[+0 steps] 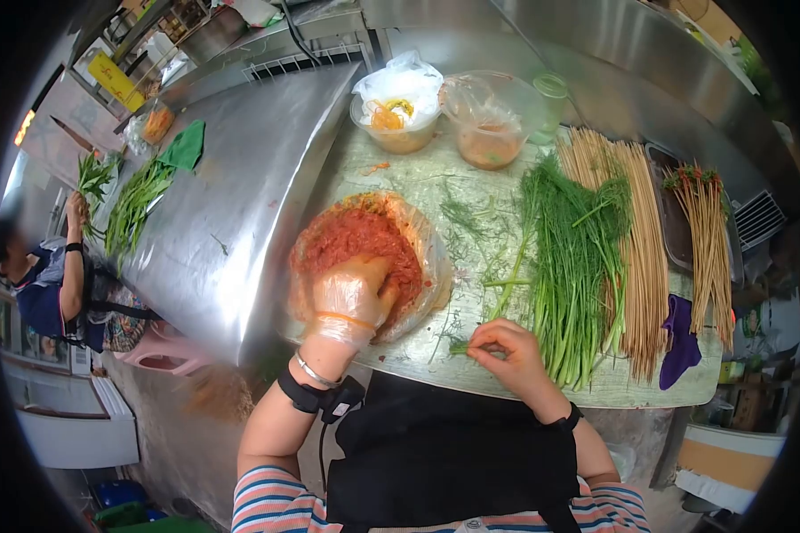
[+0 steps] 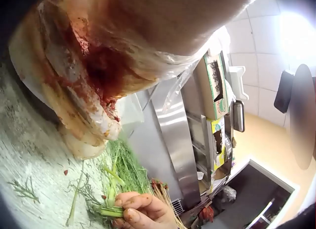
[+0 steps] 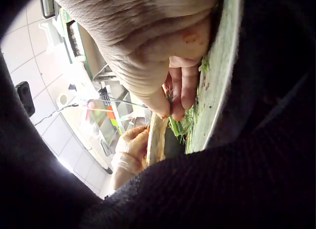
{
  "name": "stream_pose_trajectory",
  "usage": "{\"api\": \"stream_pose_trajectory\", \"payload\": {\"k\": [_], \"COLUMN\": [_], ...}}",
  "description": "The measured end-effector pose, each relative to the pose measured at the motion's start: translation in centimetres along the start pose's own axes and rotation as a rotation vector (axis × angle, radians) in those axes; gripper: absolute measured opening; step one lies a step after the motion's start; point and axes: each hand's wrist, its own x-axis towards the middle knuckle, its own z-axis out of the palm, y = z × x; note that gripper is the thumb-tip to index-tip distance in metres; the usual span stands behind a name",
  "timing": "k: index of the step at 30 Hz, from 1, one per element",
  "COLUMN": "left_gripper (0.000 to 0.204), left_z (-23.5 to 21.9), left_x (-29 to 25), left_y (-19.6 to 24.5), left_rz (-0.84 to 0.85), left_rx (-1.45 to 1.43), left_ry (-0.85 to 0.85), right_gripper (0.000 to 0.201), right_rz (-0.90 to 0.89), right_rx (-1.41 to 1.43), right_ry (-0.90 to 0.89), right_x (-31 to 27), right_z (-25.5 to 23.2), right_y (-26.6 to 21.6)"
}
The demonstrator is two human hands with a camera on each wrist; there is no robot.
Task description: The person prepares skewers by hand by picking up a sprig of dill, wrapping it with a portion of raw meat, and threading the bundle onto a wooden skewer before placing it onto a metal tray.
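My left hand (image 1: 351,298), in a clear plastic glove with an orange band at the wrist, reaches into red minced meat (image 1: 351,244) in a plastic-lined bowl (image 1: 431,244). Its fingertips are hidden in the meat and under the glove's folds. Farther right, near the table's front edge, my bare right hand (image 1: 511,355) pinches short green dill stems (image 2: 109,211) between thumb and fingers. Reddish smears mark its fingertips. The stems also show below the fingers in the right wrist view. A large bunch of feathery dill (image 1: 578,266) lies just beyond this hand.
Long wooden skewers (image 1: 644,266) lie right of the dill, beside skewers with red-and-green tips (image 1: 707,240) and a purple cloth (image 1: 680,342). Two plastic tubs (image 1: 400,133) stand at the back. A steel counter (image 1: 231,178) adjoins on the left, where another person (image 1: 49,284) holds greens.
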Motion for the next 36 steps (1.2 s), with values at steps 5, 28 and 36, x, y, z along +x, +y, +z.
{"api": "stream_pose_trajectory", "payload": {"k": [5,28,36], "left_gripper": [0.017,0.018,0.013], "left_z": [-1.2,-0.6,-1.7], "left_x": [-0.6,-0.3,-0.7], "left_y": [-1.5,-3.5,-3.9], "left_rz": [-0.029,-0.007,-0.173], "left_rx": [0.063,0.079,-0.237], "left_ry": [0.057,-0.086,0.029], "right_gripper": [0.007,0.008,0.008], "right_rz": [0.003,0.02,0.017], "right_rx": [-0.005,0.018,-0.01], "right_ry": [-0.004,-0.028,-0.02], "right_x": [0.0,0.0,0.1], "right_z": [-0.1,0.0,0.0], "right_y": [-0.5,-0.4,-0.6]}}
